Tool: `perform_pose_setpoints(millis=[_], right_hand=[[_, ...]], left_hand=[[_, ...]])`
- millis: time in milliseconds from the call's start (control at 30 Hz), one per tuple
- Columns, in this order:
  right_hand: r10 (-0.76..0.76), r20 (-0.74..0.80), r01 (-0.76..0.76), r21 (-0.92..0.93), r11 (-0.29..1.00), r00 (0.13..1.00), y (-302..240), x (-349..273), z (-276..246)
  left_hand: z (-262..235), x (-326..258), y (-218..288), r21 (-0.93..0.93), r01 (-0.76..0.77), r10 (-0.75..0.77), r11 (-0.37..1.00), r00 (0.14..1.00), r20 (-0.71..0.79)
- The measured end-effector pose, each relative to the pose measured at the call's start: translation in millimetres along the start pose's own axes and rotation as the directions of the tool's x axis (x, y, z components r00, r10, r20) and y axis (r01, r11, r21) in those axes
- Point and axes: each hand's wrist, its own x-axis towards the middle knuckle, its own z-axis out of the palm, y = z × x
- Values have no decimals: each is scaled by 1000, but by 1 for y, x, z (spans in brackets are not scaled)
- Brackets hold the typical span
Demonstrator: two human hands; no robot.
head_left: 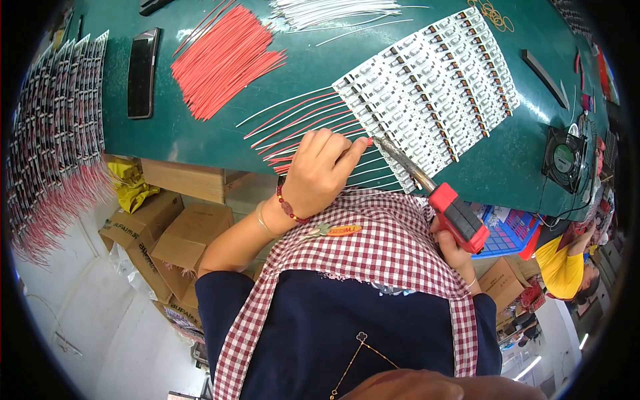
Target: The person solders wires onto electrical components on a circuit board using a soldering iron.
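Observation:
My left hand [319, 167] is closed in a pinch at the edge of a white circuit board panel [417, 93], with a red wire [369, 142] between thumb and forefinger. My right hand [455, 252] grips a red and black soldering iron [460, 215]. Its metal tip meets the board's near-left edge, close to the pinched wire's end. Red and white wires [300, 120] stick out leftward from that edge in a row. My left hand covers part of them. Rows of small components cover the panel.
Bundles of red wires [223, 60] and white wires [333, 10] lie on the green table [173, 143]. A phone [143, 73] and wired boards [60, 120] are at left. A small black fan [564, 159] and blue basket [510, 230] are at right. Another person [563, 265] sits beyond.

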Motion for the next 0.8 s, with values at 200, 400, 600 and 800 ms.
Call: perform_pose_setpoints(millis=[200, 400, 600, 800], right_hand=[[-17, -5, 18, 75, 997, 1000, -6, -1, -3], [-19, -47, 24, 109, 994, 999, -1, -5, -2], [-5, -17, 7, 116, 993, 1000, 2, -8, -6], [-21, -53, 26, 100, 995, 998, 6, -9, -2]], left_hand=[[-1, 1, 0, -13, 11, -11, 1000, 1000, 4], [-2, 4, 0, 21, 15, -15, 1000, 1000, -8], [-2, 1, 6, 49, -99, 105, 994, 987, -120], [4, -3, 8, 15, -46, 46, 999, 998, -40]])
